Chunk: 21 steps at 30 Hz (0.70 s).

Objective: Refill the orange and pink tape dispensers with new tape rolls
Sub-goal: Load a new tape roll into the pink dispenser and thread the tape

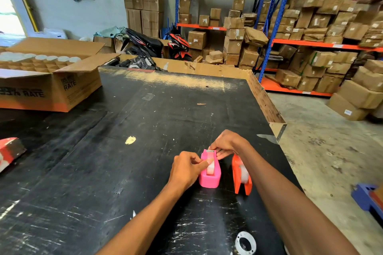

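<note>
A pink tape dispenser [209, 176] stands on the black table [124, 122] with a clear tape roll [211, 168] seated in it. My left hand [186, 168] pinches the tape over the roll with thumb and fingers. My right hand [227, 144] pinches the tape end at the dispenser's cutter, at its far end. Just to the right stands the orange tape dispenser [241, 177], also holding a clear roll, touching my right wrist.
An open cardboard box [51, 87] with several tape rolls sits at the table's far left. A red-and-white object [9, 151] lies at the left edge. An empty tape core ring [245, 242] lies near me. The table's right edge drops to the concrete floor; shelves of boxes stand behind.
</note>
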### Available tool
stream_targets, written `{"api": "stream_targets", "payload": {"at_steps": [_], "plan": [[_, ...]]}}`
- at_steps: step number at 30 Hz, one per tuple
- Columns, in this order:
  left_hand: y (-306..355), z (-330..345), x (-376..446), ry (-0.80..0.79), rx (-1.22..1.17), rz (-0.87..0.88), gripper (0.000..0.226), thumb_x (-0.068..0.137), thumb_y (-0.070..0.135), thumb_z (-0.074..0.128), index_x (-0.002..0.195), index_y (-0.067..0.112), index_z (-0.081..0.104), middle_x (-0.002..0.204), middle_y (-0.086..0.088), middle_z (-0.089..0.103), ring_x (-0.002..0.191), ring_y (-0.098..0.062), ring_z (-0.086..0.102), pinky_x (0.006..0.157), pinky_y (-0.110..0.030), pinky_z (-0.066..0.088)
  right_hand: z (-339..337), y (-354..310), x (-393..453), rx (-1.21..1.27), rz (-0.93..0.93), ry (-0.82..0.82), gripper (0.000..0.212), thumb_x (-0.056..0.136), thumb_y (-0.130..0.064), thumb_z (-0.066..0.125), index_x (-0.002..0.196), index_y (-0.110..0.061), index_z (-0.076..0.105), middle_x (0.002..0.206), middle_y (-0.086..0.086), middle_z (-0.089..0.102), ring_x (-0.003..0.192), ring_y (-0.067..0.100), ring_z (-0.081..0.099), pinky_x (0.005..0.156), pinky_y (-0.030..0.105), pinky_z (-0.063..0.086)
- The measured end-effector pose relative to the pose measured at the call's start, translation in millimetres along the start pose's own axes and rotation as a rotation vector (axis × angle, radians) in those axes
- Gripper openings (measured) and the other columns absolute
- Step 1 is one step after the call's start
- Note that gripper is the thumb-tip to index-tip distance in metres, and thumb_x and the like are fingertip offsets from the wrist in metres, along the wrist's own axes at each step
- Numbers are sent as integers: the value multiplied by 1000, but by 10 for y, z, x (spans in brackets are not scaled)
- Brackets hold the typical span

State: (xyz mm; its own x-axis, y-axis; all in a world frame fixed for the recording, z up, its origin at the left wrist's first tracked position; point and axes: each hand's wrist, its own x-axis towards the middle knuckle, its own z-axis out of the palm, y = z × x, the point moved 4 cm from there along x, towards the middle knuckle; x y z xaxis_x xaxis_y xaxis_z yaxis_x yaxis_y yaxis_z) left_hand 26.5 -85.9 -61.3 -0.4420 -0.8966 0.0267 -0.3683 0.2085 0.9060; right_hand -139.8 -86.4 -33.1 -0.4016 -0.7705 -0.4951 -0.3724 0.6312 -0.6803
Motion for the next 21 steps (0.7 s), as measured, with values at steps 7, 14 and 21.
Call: {"api": "stream_targets", "payload": {"at_steps": [7, 14, 21], "plan": [[63, -88, -44, 0, 70, -28, 42, 77, 47, 71, 103, 15, 74, 101, -3, 74, 98, -17, 67, 89, -34, 54, -249, 8, -396, -203, -261, 353, 27, 87, -26, 65, 83, 0, 71, 65, 5, 60, 53, 16, 56, 64, 30, 51], [576, -34, -435, -78, 200, 338, 28, 82, 37, 68, 99, 15, 74, 91, -5, 74, 87, -20, 67, 84, -40, 54, -511, 467, -1370, -336, -357, 318, 18, 87, -25, 63, 89, -12, 75, 75, 10, 71, 64, 12, 59, 68, 35, 52], [601, 427, -1098, -688, 540, 478, 71, 72, 66, 64, 128, 24, 59, 117, 1, 69, 96, -14, 64, 84, -28, 52, -338, 1303, -2094, -748, -56, 14, 44, 77, -43, 72, 110, -16, 64, 88, 1, 66, 76, 17, 61, 70, 31, 51]]}}
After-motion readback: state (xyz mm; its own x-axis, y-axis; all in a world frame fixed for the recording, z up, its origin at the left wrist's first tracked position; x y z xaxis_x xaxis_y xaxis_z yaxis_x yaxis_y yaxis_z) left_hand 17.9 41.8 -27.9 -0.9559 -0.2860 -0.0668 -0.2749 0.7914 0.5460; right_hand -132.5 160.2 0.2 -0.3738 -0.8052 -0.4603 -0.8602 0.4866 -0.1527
